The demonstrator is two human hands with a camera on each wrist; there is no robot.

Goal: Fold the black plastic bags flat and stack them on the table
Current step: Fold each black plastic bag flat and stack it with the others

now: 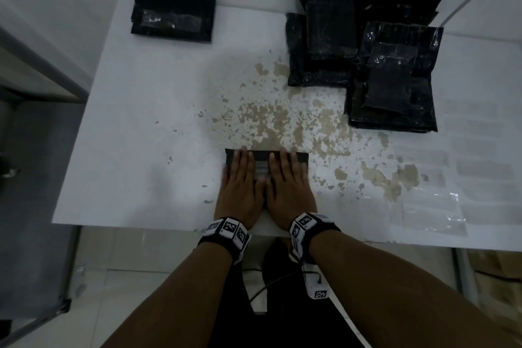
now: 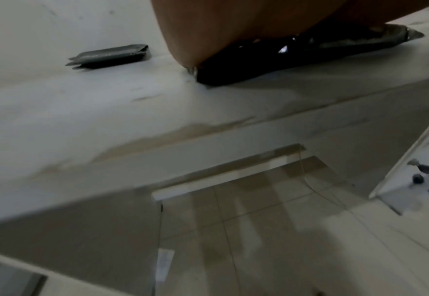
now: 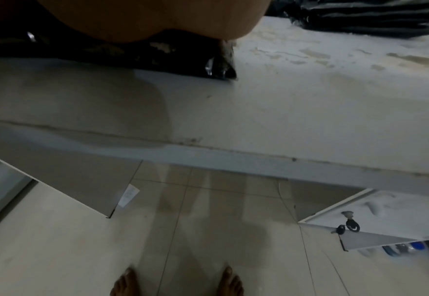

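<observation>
A folded black plastic bag (image 1: 261, 157) lies near the table's front edge. Both my hands lie flat on it, side by side, fingers straight. My left hand (image 1: 240, 175) covers its left half and my right hand (image 1: 285, 178) its right half. The left wrist view shows the palm (image 2: 233, 26) pressing the black bag (image 2: 259, 66) down; the right wrist view shows the right palm (image 3: 157, 20) on the bag (image 3: 182, 60). A stack of folded bags (image 1: 173, 12) sits at the far left. A loose pile of unfolded black bags (image 1: 364, 54) lies at the far right.
The white table (image 1: 141, 135) has brown patches of worn paint in the middle and right. A clear plastic sheet (image 1: 432, 212) lies at the front right. A grey cabinet (image 1: 34, 70) stands at the left. Bare feet (image 3: 177, 284) stand on the tiled floor below.
</observation>
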